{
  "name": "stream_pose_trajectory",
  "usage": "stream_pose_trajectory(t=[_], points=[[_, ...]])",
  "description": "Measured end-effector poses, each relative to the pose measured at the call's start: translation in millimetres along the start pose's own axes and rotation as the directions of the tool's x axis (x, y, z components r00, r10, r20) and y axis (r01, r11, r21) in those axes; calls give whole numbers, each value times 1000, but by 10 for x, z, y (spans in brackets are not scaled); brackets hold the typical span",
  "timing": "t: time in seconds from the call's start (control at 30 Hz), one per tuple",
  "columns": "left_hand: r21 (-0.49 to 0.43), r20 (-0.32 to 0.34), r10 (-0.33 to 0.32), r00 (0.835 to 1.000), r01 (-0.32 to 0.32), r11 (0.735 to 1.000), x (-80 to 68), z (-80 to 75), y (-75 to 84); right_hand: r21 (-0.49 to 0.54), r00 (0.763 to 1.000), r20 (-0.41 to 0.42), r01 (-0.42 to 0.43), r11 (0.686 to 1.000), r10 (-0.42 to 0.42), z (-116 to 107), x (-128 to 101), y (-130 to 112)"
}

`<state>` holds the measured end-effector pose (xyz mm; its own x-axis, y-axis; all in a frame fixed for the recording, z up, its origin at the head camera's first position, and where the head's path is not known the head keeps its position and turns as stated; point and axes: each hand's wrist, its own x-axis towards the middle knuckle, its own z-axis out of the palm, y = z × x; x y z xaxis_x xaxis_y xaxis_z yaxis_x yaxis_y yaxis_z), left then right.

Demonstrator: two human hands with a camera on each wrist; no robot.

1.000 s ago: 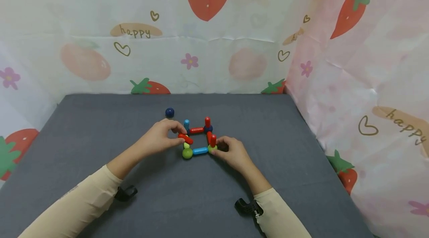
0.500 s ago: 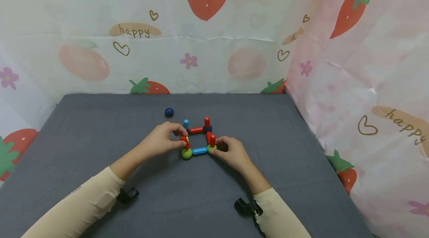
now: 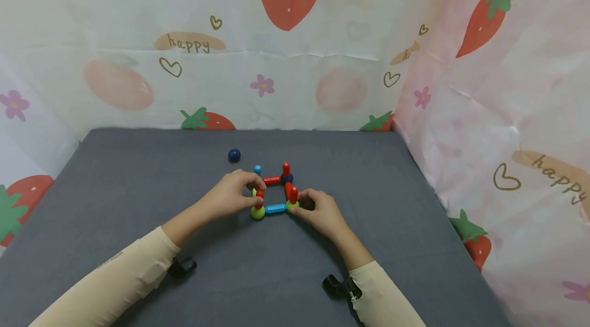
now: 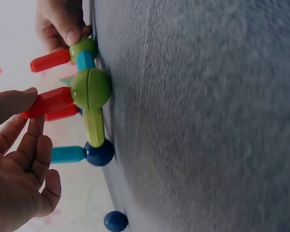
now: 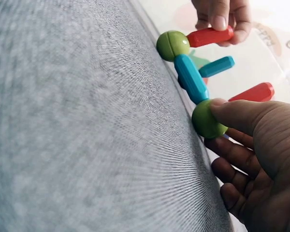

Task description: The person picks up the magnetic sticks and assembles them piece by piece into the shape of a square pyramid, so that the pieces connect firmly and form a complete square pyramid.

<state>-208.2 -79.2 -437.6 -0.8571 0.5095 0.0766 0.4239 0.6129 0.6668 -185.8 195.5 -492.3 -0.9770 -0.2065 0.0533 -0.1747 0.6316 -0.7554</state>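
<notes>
Nearest you, the grey felt-like mat (image 3: 258, 276) carries a square frame of plastic magnetic sticks and balls. Its near edge is a short blue plastic stick (image 3: 275, 208) lying flat between two green plastic balls: near-left ball (image 3: 257, 211), near-right ball (image 3: 292, 206).

Your left hand (image 3: 230, 195) comes in from 8 o'clock; thumb and fingertips pinch the red plastic stick (image 3: 259, 196) that stands on the near-left ball. Your right hand (image 3: 318, 208) comes in from 4 o'clock w/ the thumb pressing on the near-right ball, fingers loosely curled beside it; whether they wrap the ball is hard to tell from the wrist view.

To do this step well, I'd judge: keep the stick plumb over the ball's top, hold the right thumb firm so the frame doesn't skate, then let go slowly.

Further out, at 12 o'clock, sit the far red stick (image 3: 272, 180) and two uprights, blue (image 3: 257, 169) and red (image 3: 286, 168). A loose dark-blue ball (image 3: 234, 154) lies apart beyond, approx 11 o'clock.

Vs 1 s ago: the red stick was tilted, off the ball; now it's upright on it. Right hand unchanged.
</notes>
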Motion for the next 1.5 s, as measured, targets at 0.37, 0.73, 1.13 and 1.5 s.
stream_pose_trajectory(t=[0.37, 0.73, 1.13, 1.5], points=[[-78, -7, -109, 994, 108, 991, -34, 108, -24, -31, 1000, -5, 26, 999, -26, 16, -4, -24], [-124, -11, -144, 990, 141, 982, -84, 80, -66, -119, 997, -7, 72, 990, -73, 26, -13, -37], [-154, 18, -115, 993, 116, 981, -144, 100, -142, -40, 987, -95, 128, 991, -132, 32, -48, -100], [-133, -3, -138, 990, 137, 982, -93, 90, -111, -49, 992, -59, 109, 993, -112, 34, 27, -260]])
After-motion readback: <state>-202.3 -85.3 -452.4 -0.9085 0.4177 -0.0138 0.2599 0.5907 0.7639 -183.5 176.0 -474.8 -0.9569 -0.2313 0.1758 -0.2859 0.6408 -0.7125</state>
